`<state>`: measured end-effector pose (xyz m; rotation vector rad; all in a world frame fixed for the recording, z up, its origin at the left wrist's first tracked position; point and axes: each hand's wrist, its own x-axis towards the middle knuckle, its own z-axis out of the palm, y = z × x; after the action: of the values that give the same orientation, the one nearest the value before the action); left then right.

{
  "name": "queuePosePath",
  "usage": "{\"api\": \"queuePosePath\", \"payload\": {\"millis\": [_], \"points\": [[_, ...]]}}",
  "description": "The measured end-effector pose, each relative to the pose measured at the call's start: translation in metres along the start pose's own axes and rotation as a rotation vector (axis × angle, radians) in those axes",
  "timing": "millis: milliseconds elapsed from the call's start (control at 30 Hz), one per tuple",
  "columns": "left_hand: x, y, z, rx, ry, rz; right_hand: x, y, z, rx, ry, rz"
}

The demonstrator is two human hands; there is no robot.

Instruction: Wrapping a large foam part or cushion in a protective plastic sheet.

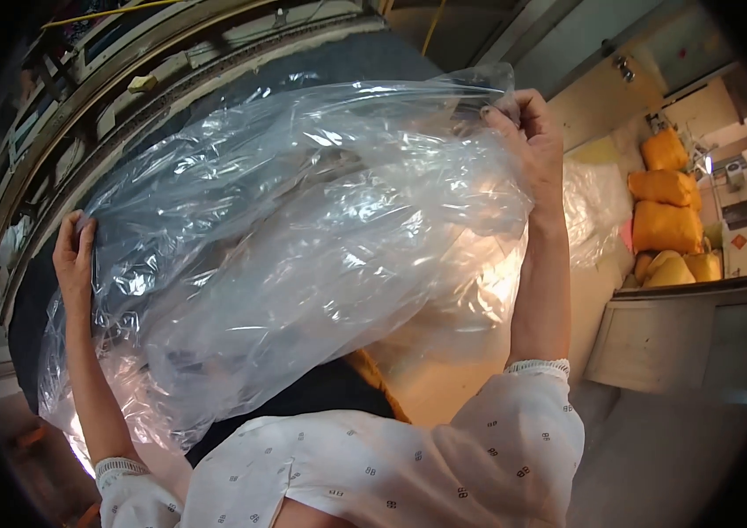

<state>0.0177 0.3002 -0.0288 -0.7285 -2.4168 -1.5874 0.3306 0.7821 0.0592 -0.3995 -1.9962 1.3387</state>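
Closest to the camera is the person's white sleeve (pixel 444 466) with small dark marks on it, low in the picture. Two bare arms go up from it.

Between the two hands hangs one big clear plastic bag (pixel 303 246). It is wrinkled and shiny and fills the middle of the view. The left hand (pixel 74 255) grips the bag's left edge, with the fingers folded over the plastic. The right hand (pixel 527 132) is up higher and pinches the bag's top right corner tight. So the bag is stretched from low left to high right, held up in front of the person. Its loose bottom edge droops down near the left arm.

Behind the bag is a dark table top (pixel 356 62) with a curved wooden edge (pixel 83 114). One small yellow thing (pixel 142 84) sits on that edge.

Far off on the right stand about five stuffed orange sacks (pixel 666 224), piled by a pale counter (pixel 681 339). The floor (pixel 655 466) below the counter has open room on the right side.
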Motion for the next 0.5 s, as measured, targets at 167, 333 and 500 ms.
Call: {"api": "queuePosePath", "payload": {"millis": [167,333,500], "points": [[-0.024,-0.01,-0.037,0.179,-0.145,-0.071,0.02,-0.013,0.029,0.429,-0.383,0.356],[-0.061,-0.003,-0.1,0.184,-0.028,-0.166,0.021,0.004,0.063,0.596,-0.732,0.354],[-0.072,-0.022,-0.155,0.285,0.008,-0.204,0.014,-0.017,0.104,0.76,-0.65,0.59]]}}
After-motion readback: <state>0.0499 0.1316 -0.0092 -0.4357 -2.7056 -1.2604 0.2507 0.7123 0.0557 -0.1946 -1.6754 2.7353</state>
